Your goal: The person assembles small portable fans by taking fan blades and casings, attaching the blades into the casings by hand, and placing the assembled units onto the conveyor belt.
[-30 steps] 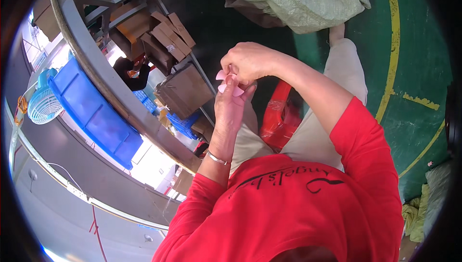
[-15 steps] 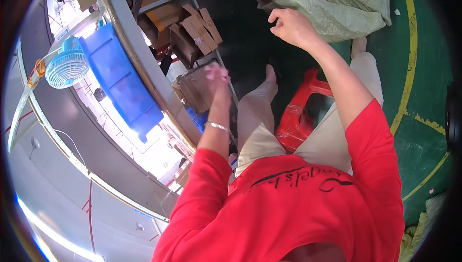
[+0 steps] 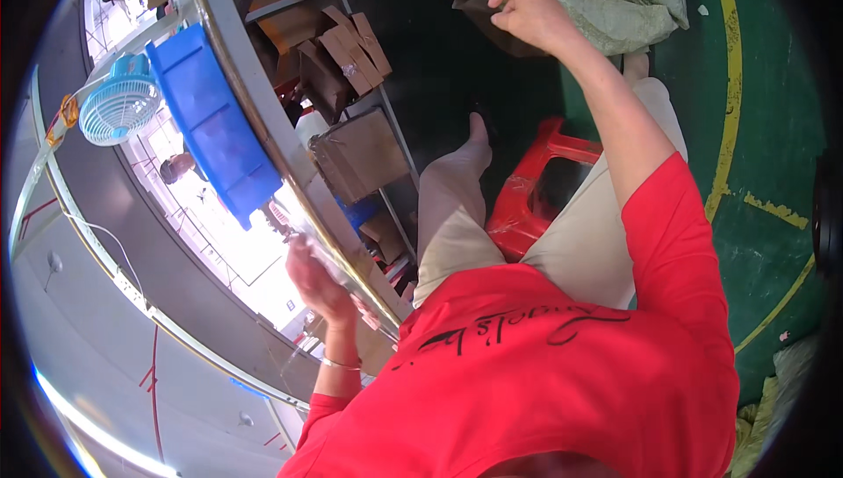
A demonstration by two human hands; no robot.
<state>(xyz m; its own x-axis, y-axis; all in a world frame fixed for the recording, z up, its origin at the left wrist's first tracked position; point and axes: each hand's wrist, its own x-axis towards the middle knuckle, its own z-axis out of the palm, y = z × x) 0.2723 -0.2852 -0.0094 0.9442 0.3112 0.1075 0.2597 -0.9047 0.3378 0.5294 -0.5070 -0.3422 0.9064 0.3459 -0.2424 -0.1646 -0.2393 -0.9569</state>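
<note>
My table (image 3: 274,155) ran along my left, brown at its edge; a blue bin (image 3: 215,122) stood on it, with small pink pieces (image 3: 277,215), rather blurred, just beside the bin's near end; cardboard boxes (image 3: 362,158) lay on the rack beneath; the green floor (image 3: 781,109), painted with yellow lines (image 3: 731,83), bore a red stool (image 3: 516,206), a large pale woven sack (image 3: 606,4) ahead and more sacks (image 3: 773,403) to my right.

A thin silvery bracelet (image 3: 341,365) sits just behind the bare left hand (image 3: 316,283). Farther back from that hand and the bare right hand (image 3: 533,18), red sleeves (image 3: 669,225) lead into a red top (image 3: 562,395) with curly black lettering (image 3: 500,330) across its front. Pale beige trousers (image 3: 450,223) show to the right of the left hand.
</note>
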